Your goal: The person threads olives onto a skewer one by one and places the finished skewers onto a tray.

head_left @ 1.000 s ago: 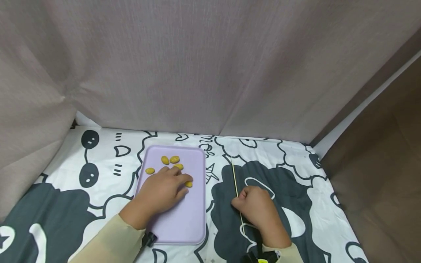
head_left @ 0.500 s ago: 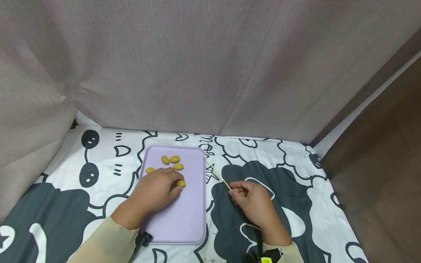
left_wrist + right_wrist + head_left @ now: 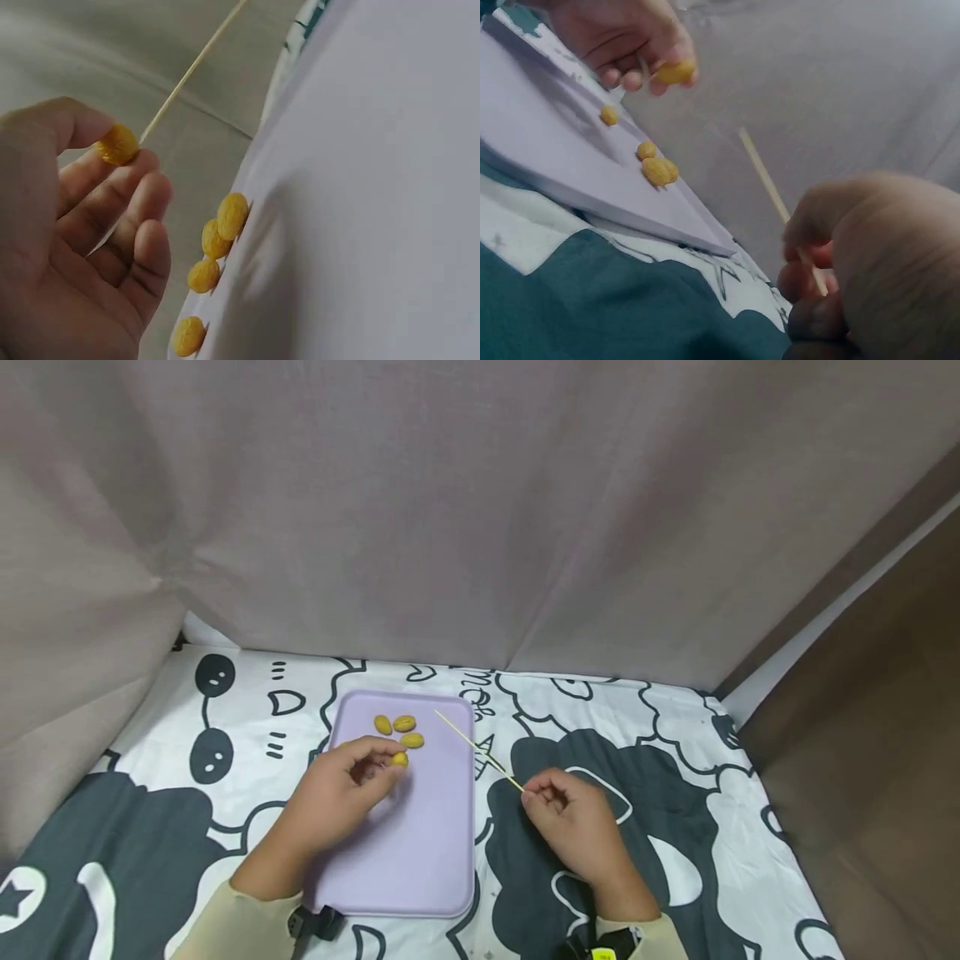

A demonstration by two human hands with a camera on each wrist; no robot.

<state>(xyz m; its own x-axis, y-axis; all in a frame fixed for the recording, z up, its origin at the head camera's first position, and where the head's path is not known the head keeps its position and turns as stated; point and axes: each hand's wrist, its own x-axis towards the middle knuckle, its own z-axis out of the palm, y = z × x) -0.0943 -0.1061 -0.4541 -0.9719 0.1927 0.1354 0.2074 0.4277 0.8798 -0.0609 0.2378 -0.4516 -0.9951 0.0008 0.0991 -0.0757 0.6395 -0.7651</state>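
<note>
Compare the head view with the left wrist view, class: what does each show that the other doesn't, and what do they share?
Only the head view shows the right hand and the two sleeves.

Only the left wrist view shows the palm of the left hand, and all four loose yellow pieces clear of it; in the head view that hand covers most of one.

Both show the left hand pinching another yellow piece, the thin stick, the pale purple tray and the curtain behind.
</note>
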